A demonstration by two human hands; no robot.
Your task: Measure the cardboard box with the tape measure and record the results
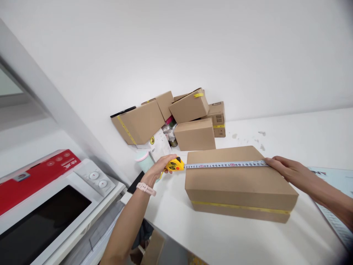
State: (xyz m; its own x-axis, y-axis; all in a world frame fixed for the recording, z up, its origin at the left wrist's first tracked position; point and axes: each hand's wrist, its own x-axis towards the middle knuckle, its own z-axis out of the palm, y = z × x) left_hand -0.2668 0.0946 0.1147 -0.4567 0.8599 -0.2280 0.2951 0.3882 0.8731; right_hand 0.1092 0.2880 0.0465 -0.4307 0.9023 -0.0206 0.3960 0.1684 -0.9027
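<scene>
A flat cardboard box [237,186] with a yellow tape band lies on the white table [220,235]. My left hand [160,168], with a pink watch on the wrist, grips a yellow tape measure case [175,164] at the box's left edge. The white tape blade [224,165] stretches across the box top. My right hand [284,167] pinches the blade's end against the box's right edge.
Several cardboard boxes [190,108] are piled against the wall at the back, with a white bag and small items between them. A mint cup [143,160] stands near my left hand. A white microwave [55,206] and a red box sit at the left. A printed sheet [335,191] lies at the right.
</scene>
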